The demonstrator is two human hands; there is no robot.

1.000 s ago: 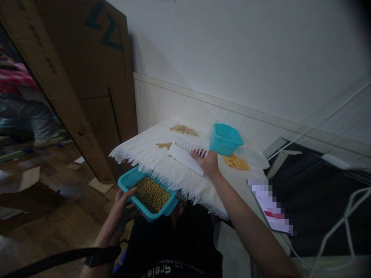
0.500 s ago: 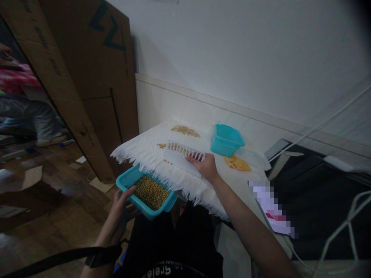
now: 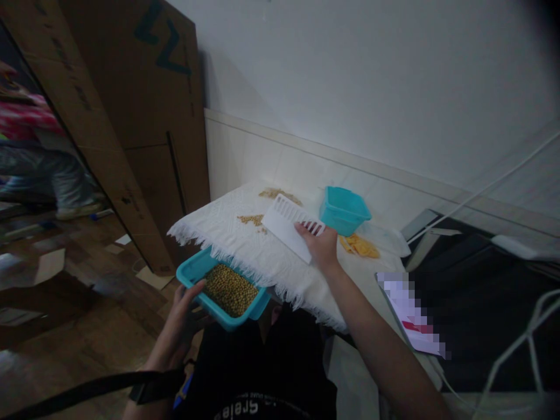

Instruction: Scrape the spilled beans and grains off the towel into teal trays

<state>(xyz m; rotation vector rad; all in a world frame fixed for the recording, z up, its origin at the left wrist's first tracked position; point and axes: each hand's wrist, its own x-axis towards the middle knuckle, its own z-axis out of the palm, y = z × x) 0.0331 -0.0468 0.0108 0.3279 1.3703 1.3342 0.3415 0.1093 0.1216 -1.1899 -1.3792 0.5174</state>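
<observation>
My left hand (image 3: pixel 186 306) grips the near left side of a turquoise plastic tub (image 3: pixel 225 319), thumb over the rim. Yellowish soybeans (image 3: pixel 231 291) lie in the tub, which is just below the fringed edge of a white cloth (image 3: pixel 219 216). Over the cloth, my right hand (image 3: pixel 322 245) is closed on a flat white plastic piece (image 3: pixel 285 230) with a row of slots along its far side. Loose beans (image 3: pixel 251 220) lie at this piece's left end. Farther back on the cloth is a pale brown patch of small bits (image 3: pixel 280 194).
A second turquoise tub (image 3: pixel 343 216) stands at the back right, beside a crumpled yellow item (image 3: pixel 361 247). A tall cardboard box (image 3: pixel 161 128) rises on the left. A phone-like slab (image 3: pixel 409 315) and white cables (image 3: pixel 494 367) are at right. Another person (image 3: pixel 35 151) is at far left.
My right hand has moved the slotted piece right and slightly away from me, turning it. More loose beans now show on the cloth at its left. My left hand and tub stay nearly still.
</observation>
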